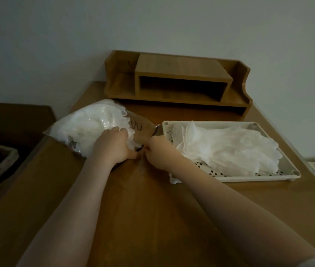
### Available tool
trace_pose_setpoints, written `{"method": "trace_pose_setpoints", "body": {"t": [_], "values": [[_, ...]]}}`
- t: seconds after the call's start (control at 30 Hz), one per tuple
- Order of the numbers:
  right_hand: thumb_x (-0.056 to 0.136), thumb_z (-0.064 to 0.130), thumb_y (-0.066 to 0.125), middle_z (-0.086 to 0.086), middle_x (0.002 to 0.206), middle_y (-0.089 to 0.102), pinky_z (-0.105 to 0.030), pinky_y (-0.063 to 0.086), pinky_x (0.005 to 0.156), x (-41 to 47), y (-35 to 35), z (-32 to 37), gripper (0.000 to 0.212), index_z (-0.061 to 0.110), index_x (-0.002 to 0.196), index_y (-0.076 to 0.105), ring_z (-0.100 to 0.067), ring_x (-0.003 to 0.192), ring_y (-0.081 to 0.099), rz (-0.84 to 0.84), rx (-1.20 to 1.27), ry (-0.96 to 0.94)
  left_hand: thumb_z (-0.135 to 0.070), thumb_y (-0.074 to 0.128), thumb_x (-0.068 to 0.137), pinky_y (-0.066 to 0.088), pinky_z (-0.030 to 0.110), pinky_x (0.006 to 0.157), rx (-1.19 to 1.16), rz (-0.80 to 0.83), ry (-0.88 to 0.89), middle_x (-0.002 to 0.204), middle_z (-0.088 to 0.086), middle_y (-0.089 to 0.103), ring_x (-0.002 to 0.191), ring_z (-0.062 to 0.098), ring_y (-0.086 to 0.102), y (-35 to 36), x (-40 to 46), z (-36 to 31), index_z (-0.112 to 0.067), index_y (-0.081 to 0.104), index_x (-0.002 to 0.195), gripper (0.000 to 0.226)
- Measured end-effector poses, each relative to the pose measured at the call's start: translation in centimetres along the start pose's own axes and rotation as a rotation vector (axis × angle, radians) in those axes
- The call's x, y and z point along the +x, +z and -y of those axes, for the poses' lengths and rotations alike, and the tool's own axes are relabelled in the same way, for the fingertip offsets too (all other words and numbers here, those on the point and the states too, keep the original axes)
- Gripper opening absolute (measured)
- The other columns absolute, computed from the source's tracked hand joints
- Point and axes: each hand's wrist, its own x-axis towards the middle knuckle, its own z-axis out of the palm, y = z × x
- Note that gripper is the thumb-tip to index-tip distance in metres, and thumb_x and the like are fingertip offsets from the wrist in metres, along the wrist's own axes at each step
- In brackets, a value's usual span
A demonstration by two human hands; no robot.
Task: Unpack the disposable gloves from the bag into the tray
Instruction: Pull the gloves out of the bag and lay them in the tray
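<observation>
A clear plastic bag [143,126] stuffed with white disposable gloves [89,124] lies on the wooden desk, left of centre. My left hand [112,145] grips the bundle of gloves at the bag's mouth. My right hand [157,151] pinches the bag's open edge just beside it. To the right sits a cream perforated tray [287,164] holding a heap of white gloves [229,149]. One glove cuff [174,180] hangs over the tray's near-left corner.
A wooden desk organiser [177,81] with open shelves stands at the back against the wall. The desk's left edge [37,149] drops to dark furniture below. Bare desk surface [143,209] stretches toward me between my forearms.
</observation>
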Motion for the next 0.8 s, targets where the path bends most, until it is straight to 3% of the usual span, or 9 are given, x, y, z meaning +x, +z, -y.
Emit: {"method": "trace_pose_setpoints", "body": {"t": [0.13,0.2,0.3,0.4,0.5,0.63,0.73,0.8], "values": [[0.095,0.001,0.039,-0.015,0.112,0.060,-0.028,0.044,0.075,1.3,0.5,0.2,0.025,0.000,0.108,0.060,-0.028,0.099,0.058,-0.007,-0.071,0.067,-0.026,0.053,0.093,0.041,0.027,0.063,-0.160,-0.078,-0.037,0.097,0.005,0.061,0.080,0.018,0.056,-0.7,0.4,0.7,-0.013,0.057,0.099,0.014],[0.094,0.003,0.043,-0.015,0.115,0.059,-0.031,0.044,0.076,2.0,0.9,0.1,0.027,0.004,0.118,0.055,-0.029,0.102,0.057,-0.063,0.010,0.048,-0.025,0.043,0.098,0.035,0.023,0.054,-0.366,-0.155,-0.085,0.084,0.000,0.057,0.069,0.012,0.051,-1.1,0.5,1.0,-0.014,0.055,0.094,0.017],[0.096,0.024,0.052,-0.012,0.123,0.059,-0.034,0.044,0.084,2.7,2.1,0.3,0.045,0.013,0.137,0.041,-0.030,0.110,0.055,-0.137,0.240,-0.013,-0.027,0.039,0.101,0.033,0.021,0.054,-0.650,-0.259,-0.126,0.085,-0.003,0.056,0.069,0.006,0.048,-1.5,0.7,1.2,-0.014,0.053,0.101,0.020],[0.090,0.034,0.062,-0.008,0.135,0.050,-0.026,0.040,0.088,2.8,2.8,0.6,0.064,0.013,0.142,0.033,-0.024,0.121,0.051,-0.145,0.546,0.042,-0.026,0.042,0.099,0.038,0.023,0.061,-0.875,-0.279,-0.143,0.097,0.000,0.062,0.076,0.009,0.051,-1.1,0.9,1.1,-0.014,0.058,0.098,0.020],[0.089,0.027,0.064,-0.009,0.126,0.055,-0.021,0.039,0.082,3.0,3.0,0.2,0.044,0.008,0.127,0.050,-0.021,0.113,0.054,-0.188,0.518,0.072,-0.025,0.045,0.098,0.040,0.023,0.068,-0.996,-0.286,-0.137,0.103,0.000,0.064,0.084,0.008,0.053,-0.5,0.9,0.7,-0.019,0.057,0.087,0.018],[0.094,0.016,0.053,-0.011,0.097,0.055,-0.021,0.027,0.056,3.0,3.5,0.2,0.013,0.004,0.093,0.058,-0.019,0.084,0.047,-0.295,0.397,0.068,-0.025,0.042,0.099,0.037,0.016,0.068,-0.956,-0.310,-0.112,0.107,-0.007,0.062,0.088,0.003,0.053,-0.2,0.7,0.1,-0.020,0.056,0.093,0.016],[0.093,0.017,0.054,-0.003,0.095,0.045,-0.012,0.027,0.058,2.5,2.9,0.4,0.012,0.014,0.082,0.051,-0.014,0.080,0.042,-0.405,0.452,0.064,-0.028,0.046,0.097,0.039,0.019,0.072,-0.905,-0.295,-0.106,0.107,-0.007,0.059,0.097,0.009,0.054,0.1,0.5,-0.2,-0.021,0.056,0.098,0.012],[0.093,0.019,0.055,-0.001,0.092,0.047,-0.019,0.031,0.062,2.0,2.1,0.4,0.014,0.013,0.082,0.051,-0.013,0.078,0.044,-0.491,0.519,0.029,-0.027,0.049,0.096,0.039,0.017,0.067,-0.816,-0.263,-0.100,0.105,-0.006,0.058,0.093,0.009,0.054,0.4,0.3,-0.3,-0.020,0.056,0.098,0.010]]}}
